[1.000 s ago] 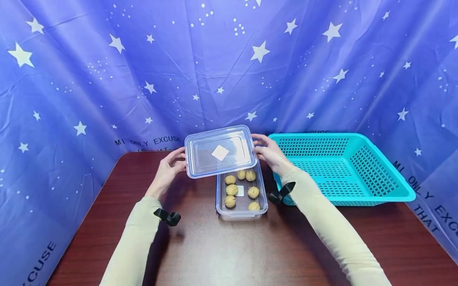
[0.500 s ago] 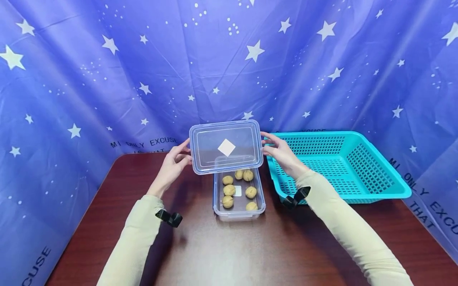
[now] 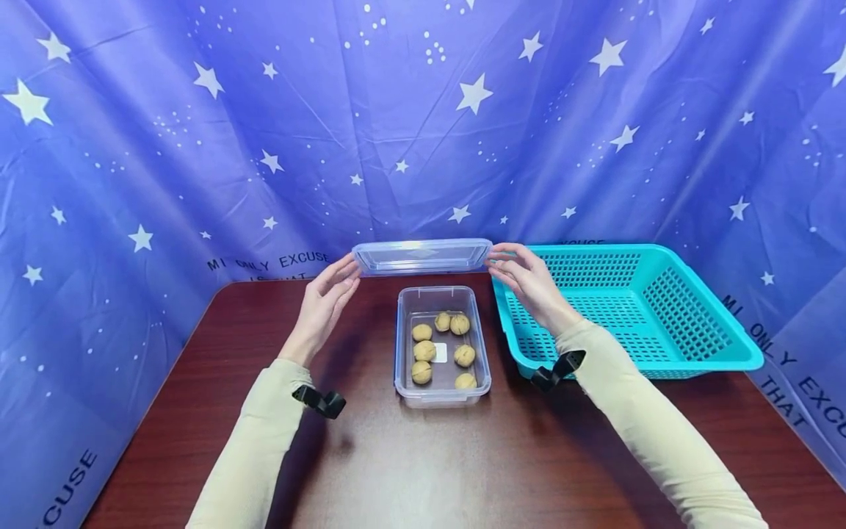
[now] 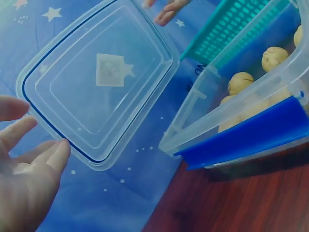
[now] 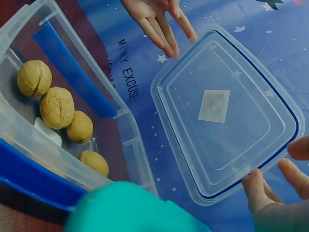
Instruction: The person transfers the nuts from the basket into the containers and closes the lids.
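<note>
A clear plastic lid [image 3: 423,256] with a square white sticker is held up behind an uncovered food container [image 3: 443,400]. My left hand [image 3: 324,305] pinches the lid's left edge, thumb and fingertips at the rim in the left wrist view. At the opposite edge my right hand [image 3: 529,283] holds the rim between its thumb and fingers. In the head view the lid appears almost edge-on, apart from the container. Inside the container lie several walnuts [image 3: 424,351] around a white square label [image 3: 439,353]. Blue latches [image 4: 246,135] hang along its sides.
To the right of the container stands a turquoise plastic basket [image 3: 700,360] with perforated walls, partly behind my right hand. Both rest on a dark red-brown wooden table [image 3: 370,470]. A blue star-patterned curtain [image 3: 297,110] hangs along the table's back and sides.
The lid has shifted right and tipped from showing its broad face to nearly edge-on, leaving the container fully visible. Both hands moved with it. The container and walnuts stayed in place.
</note>
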`<state>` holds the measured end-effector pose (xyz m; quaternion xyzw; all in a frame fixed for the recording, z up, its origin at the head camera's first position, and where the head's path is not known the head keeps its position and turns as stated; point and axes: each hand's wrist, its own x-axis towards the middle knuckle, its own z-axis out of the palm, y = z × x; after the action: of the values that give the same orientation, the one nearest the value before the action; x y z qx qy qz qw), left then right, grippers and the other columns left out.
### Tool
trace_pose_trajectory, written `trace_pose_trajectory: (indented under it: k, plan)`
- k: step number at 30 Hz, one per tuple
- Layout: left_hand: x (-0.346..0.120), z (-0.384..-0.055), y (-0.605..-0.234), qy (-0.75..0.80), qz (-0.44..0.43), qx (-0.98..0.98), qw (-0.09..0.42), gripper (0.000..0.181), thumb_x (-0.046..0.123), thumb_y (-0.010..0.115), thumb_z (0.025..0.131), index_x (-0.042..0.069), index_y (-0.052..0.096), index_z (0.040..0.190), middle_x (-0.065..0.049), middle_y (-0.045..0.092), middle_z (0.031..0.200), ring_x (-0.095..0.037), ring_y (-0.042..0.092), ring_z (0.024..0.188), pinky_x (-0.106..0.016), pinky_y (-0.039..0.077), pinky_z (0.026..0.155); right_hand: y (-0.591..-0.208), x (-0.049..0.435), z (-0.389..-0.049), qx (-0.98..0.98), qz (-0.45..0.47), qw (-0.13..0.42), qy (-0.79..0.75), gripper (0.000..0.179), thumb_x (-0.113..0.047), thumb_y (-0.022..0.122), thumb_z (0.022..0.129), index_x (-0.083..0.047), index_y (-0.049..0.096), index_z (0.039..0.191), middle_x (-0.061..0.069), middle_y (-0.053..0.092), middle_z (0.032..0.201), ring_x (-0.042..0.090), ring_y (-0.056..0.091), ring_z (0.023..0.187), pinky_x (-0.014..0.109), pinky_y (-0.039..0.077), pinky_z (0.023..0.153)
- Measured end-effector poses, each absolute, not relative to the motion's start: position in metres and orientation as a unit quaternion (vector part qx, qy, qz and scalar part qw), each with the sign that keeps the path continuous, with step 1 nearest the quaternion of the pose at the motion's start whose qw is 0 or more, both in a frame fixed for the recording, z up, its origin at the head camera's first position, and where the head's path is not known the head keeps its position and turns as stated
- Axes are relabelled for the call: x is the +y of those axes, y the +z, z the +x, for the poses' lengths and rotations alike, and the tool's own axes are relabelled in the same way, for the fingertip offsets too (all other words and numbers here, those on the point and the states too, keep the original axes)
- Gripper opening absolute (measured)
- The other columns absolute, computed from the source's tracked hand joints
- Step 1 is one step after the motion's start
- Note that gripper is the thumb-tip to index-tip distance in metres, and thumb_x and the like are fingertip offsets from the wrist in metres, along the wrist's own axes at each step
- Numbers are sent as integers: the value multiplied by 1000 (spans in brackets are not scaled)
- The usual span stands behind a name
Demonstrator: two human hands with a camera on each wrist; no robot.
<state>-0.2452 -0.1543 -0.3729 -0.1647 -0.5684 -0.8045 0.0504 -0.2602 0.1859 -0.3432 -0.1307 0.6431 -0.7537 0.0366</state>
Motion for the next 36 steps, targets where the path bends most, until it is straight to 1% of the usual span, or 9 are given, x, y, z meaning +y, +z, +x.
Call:
trace_pose_trajectory:
  k: [3, 6, 11, 15, 20, 24, 28, 31, 36]
  plan:
    - [-150, -243, -378, -853, -135, -502, 55, 33, -7, 43, 97, -12, 49, 129, -28, 51, 130, -36, 44, 128, -39, 35, 106, -345, 185, -260, 626, -102, 38, -772, 35, -13, 48, 102, 5, 42, 131, 25, 38, 139, 34, 40, 131, 33, 35, 107]
    - [-146, -243, -384, -865, -100, -487, 68, 18, -7, 48, 97, -5, 64, 106, -17, 64, 112, -26, 60, 109, -38, 42, 99, -346, 183, -261, 649, -73, 27, -757, 44, -18, 51, 101, 7, 41, 136, 21, 40, 139, 23, 46, 124, 31, 34, 106]
    - [-141, -244, -392, -837, -64, -533, 107, 16, -14, 59, 88, -1, 68, 90, -11, 70, 95, -17, 66, 90, -30, 51, 87, -349, 182, -264, 698, -55, 28, -714, 51, -12, 54, 98, 7, 38, 142, 22, 41, 141, 23, 46, 122, 34, 31, 108]
    - [-141, -242, -397, -787, -49, -609, 91, 21, -16, 65, 81, -4, 58, 97, -12, 64, 101, -11, 63, 84, -23, 49, 80, -351, 183, -265, 704, -52, 53, -707, 53, -5, 51, 97, 8, 33, 145, 22, 33, 149, 28, 35, 135, 35, 23, 112]
    - [-144, -236, -396, -777, -79, -625, -14, 60, -16, 61, 82, 0, 33, 133, -14, 48, 119, -13, 63, 83, -25, 50, 80, -352, 188, -267, 694, -45, 78, -714, 53, 0, 47, 95, 8, 34, 145, 18, 26, 154, 25, 22, 142, 36, 15, 115]
    - [-146, -235, -393, -785, -105, -606, -70, 70, -13, 56, 89, 5, 21, 147, -12, 55, 110, -16, 65, 76, -30, 54, 75, -351, 189, -270, 694, -42, 100, -711, 54, 1, 46, 93, 6, 35, 146, 15, 23, 156, 23, 17, 143, 38, 12, 115]
    - [-149, -234, -393, -782, -112, -606, -92, 44, -3, 50, 97, -1, 35, 138, -10, 64, 88, -19, 67, 63, -33, 57, 64, -350, 184, -275, 707, -43, 115, -696, 54, 2, 44, 93, 3, 37, 146, 13, 22, 157, 21, 15, 143, 38, 15, 114]
    - [-153, -233, -395, -774, -115, -612, -114, 27, 1, 49, 99, 0, 44, 125, -12, 62, 84, -23, 68, 59, -37, 57, 60, -348, 179, -281, 709, -47, 122, -693, 51, 3, 43, 94, 4, 40, 144, 15, 28, 155, 23, 21, 142, 37, 20, 113]
    - [-154, -233, -399, -737, -128, -644, -161, 19, 2, 55, 95, 7, 44, 110, -14, 60, 78, -22, 65, 59, -40, 57, 56, -344, 174, -295, 720, -74, 153, -673, 45, 2, 41, 96, 6, 43, 141, 19, 38, 148, 27, 34, 137, 38, 27, 110]
